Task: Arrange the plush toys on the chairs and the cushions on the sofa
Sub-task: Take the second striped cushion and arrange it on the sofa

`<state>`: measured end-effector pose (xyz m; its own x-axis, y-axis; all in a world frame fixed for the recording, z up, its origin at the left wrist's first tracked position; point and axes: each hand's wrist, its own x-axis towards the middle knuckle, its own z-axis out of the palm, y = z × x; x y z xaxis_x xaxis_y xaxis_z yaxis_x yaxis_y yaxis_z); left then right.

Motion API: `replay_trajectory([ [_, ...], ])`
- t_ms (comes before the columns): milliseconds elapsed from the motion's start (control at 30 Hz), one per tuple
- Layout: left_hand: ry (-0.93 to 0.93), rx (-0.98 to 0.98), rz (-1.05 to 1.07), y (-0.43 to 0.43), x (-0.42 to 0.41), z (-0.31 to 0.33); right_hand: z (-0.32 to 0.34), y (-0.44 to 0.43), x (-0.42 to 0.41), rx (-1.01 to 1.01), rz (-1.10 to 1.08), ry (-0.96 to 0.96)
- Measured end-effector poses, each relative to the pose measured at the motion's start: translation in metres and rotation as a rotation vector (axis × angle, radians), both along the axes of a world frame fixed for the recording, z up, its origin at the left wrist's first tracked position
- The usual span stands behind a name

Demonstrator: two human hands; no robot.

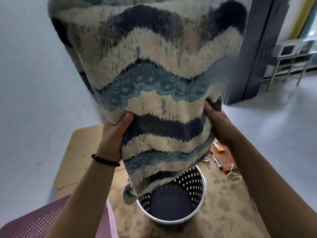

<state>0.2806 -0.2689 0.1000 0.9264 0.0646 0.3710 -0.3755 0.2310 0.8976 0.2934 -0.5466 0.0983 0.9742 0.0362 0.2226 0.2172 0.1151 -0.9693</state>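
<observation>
Both hands grip a wave-striped cushion (151, 79) held upright above a perforated basket (173, 201). Left hand (114, 138), fingers curled, thumb pressed into the pile; right hand (217, 124) clasps the opposite edge, fingers hidden.

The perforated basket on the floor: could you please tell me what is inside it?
The basket shows only its bare dark bottom; nothing lies there. The cushion, held above by both hands, hides its near-left rim.
</observation>
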Motion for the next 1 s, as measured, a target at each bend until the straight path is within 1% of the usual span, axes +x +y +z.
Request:
replay_trajectory([
  [67,-0.032,0.02,0.119,-0.001,-0.002,0.001,0.0,0.007,-0.011,0.099,-0.104,-0.038],
  [167,-0.022,0.028,0.167,-0.005,-0.007,-0.01,-0.003,0.014,-0.034,0.264,-0.295,-0.056],
  [233,0.038,0.047,0.117,-0.012,-0.012,-0.025,-0.006,0.014,-0.052,0.341,-0.412,-0.029],
  [333,0.134,0.011,-0.091,-0.028,-0.025,-0.054,-0.012,0.007,-0.085,0.407,-0.543,-0.002],
  [400,0.145,0.016,-0.204,-0.044,-0.038,-0.066,-0.012,-0.002,-0.114,0.388,-0.638,0.013],
  [467,0.14,0.028,-0.266,-0.064,-0.052,-0.07,-0.014,-0.016,-0.15,0.322,-0.779,-0.023],
  [600,0.074,0.015,-0.463,-0.115,-0.093,-0.072,-0.028,-0.038,-0.246,0.082,-1.105,-0.099],
  [667,0.065,0.005,-0.558,-0.144,-0.118,-0.078,-0.04,-0.042,-0.299,-0.036,-1.235,-0.09],
  [733,0.052,0.028,-0.673,-0.172,-0.148,-0.086,-0.052,-0.04,-0.354,-0.096,-1.372,-0.074],
  [833,0.075,0.112,-0.848,-0.208,-0.202,-0.099,-0.078,-0.03,-0.434,-0.104,-1.571,-0.05],
  [1000,0.093,0.242,-1.048,-0.249,-0.307,-0.113,-0.121,-0.009,-0.561,-0.016,-1.839,-0.02],
])
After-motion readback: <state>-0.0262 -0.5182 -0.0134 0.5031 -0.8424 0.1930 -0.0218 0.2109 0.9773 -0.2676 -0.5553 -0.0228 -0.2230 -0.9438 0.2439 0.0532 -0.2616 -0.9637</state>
